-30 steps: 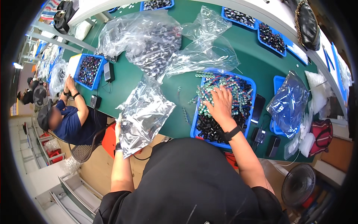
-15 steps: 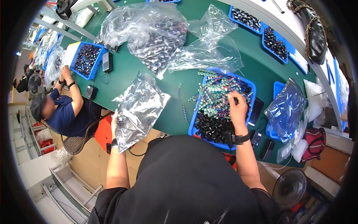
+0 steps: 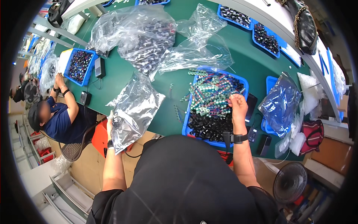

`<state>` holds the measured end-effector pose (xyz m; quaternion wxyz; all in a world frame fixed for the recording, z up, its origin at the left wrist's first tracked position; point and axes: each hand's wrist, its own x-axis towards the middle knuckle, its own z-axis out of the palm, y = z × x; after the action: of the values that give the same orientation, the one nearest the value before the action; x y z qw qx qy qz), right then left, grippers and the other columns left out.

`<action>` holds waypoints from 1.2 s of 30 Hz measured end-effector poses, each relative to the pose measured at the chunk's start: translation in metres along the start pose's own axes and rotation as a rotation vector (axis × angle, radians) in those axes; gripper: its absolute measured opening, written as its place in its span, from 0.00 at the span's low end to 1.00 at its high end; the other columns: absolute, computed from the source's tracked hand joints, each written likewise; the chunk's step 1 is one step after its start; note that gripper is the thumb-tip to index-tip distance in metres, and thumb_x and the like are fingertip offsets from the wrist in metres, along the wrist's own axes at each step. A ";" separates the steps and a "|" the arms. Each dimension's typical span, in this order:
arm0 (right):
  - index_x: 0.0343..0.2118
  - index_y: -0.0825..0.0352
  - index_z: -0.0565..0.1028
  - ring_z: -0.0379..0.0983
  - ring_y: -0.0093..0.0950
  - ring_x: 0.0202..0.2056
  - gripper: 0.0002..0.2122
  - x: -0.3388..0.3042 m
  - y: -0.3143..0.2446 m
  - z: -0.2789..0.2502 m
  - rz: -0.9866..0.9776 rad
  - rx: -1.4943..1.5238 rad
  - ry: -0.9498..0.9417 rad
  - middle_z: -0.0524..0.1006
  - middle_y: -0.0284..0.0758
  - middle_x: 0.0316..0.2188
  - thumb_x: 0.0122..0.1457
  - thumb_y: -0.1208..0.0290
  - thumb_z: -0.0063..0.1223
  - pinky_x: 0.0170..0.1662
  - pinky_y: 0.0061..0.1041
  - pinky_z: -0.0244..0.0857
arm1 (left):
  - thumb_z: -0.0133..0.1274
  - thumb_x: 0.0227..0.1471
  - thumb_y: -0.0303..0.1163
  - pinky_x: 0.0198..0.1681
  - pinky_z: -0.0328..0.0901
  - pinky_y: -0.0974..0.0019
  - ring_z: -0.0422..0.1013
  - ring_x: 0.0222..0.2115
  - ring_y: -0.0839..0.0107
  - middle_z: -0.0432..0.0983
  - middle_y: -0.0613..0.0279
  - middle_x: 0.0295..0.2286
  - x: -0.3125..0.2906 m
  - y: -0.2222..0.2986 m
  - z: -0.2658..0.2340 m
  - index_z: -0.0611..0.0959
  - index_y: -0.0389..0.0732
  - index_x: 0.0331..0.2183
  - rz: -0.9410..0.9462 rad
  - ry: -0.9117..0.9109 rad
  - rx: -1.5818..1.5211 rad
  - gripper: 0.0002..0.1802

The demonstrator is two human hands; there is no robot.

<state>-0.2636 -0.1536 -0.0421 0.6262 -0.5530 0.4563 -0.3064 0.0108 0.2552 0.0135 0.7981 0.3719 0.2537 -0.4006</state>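
Observation:
My left hand [image 3: 109,126] is closed on the near left edge of a shiny silvery plastic bag [image 3: 136,108], its fingers mostly hidden by the bag. To the right, a blue tray [image 3: 185,128] holds a heap of thin strips with clear greenish round beads [image 3: 209,93] and coloured wires, on top of small black parts [image 3: 209,127]. My right hand [image 3: 239,108] hovers over the tray's right side with thumb and forefinger pinched at the edge of the heap. Whatever lies between those fingertips is too small to make out.
Large clear bags of dark parts [image 3: 147,41] lie at the back of the green table [image 3: 164,123]. Blue trays [image 3: 266,39] stand at the far right. A dark phone [image 3: 251,106] lies beside my tray. At left, a co-worker [image 3: 63,115] sits by another tray.
My right hand has shifted slightly right across the tray, toward its right rim. My left hand keeps hold of the silvery bag. The whole view has moved a little.

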 end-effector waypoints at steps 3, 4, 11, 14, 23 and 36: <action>0.37 0.69 0.71 0.72 0.19 0.27 0.07 -0.001 0.000 -0.002 0.003 0.054 0.029 0.76 0.33 0.28 0.57 0.75 0.53 0.28 0.16 0.66 | 0.48 0.55 0.48 0.42 0.70 0.55 0.74 0.37 0.59 0.76 0.53 0.39 -0.004 -0.005 0.011 0.75 0.38 0.45 -0.011 -0.018 0.040 0.25; 0.38 0.70 0.70 0.72 0.19 0.27 0.07 -0.001 0.000 -0.002 0.014 0.071 0.037 0.76 0.33 0.28 0.57 0.76 0.53 0.28 0.16 0.67 | 0.48 0.55 0.48 0.42 0.70 0.55 0.74 0.37 0.59 0.76 0.53 0.39 -0.005 -0.006 0.012 0.75 0.38 0.45 0.000 0.001 0.046 0.25; 0.40 0.71 0.70 0.73 0.21 0.27 0.08 -0.002 0.001 -0.006 0.065 0.150 0.051 0.76 0.35 0.29 0.59 0.76 0.50 0.28 0.18 0.69 | 0.47 0.55 0.48 0.46 0.68 0.53 0.72 0.41 0.57 0.75 0.53 0.42 -0.009 -0.011 0.019 0.74 0.39 0.47 0.024 -0.009 0.031 0.25; 0.40 0.70 0.70 0.73 0.22 0.27 0.08 -0.002 0.001 -0.009 0.076 0.136 0.059 0.76 0.36 0.30 0.60 0.75 0.49 0.29 0.19 0.69 | 0.46 0.55 0.47 0.46 0.67 0.53 0.72 0.41 0.57 0.75 0.54 0.42 -0.005 -0.010 0.011 0.74 0.39 0.47 0.032 -0.006 0.018 0.25; 0.42 0.71 0.69 0.75 0.24 0.31 0.09 -0.004 0.001 -0.021 0.058 0.102 0.140 0.77 0.39 0.34 0.61 0.73 0.47 0.34 0.20 0.70 | 0.49 0.55 0.47 0.42 0.70 0.54 0.74 0.38 0.59 0.76 0.54 0.39 0.003 -0.007 -0.001 0.76 0.39 0.44 0.026 0.043 0.030 0.23; 0.40 0.69 0.72 0.73 0.22 0.37 0.08 -0.046 -0.021 0.007 -0.065 0.002 -0.079 0.76 0.32 0.34 0.61 0.71 0.48 0.43 0.21 0.67 | 0.52 0.51 0.50 0.37 0.70 0.58 0.74 0.34 0.62 0.77 0.58 0.37 -0.022 -0.019 0.059 0.76 0.40 0.43 0.035 0.009 0.127 0.25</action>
<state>-0.2727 -0.1139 -0.0107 0.6341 -0.5785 0.4127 -0.3048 -0.0113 0.2103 0.0568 0.7785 0.4281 0.2249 -0.4000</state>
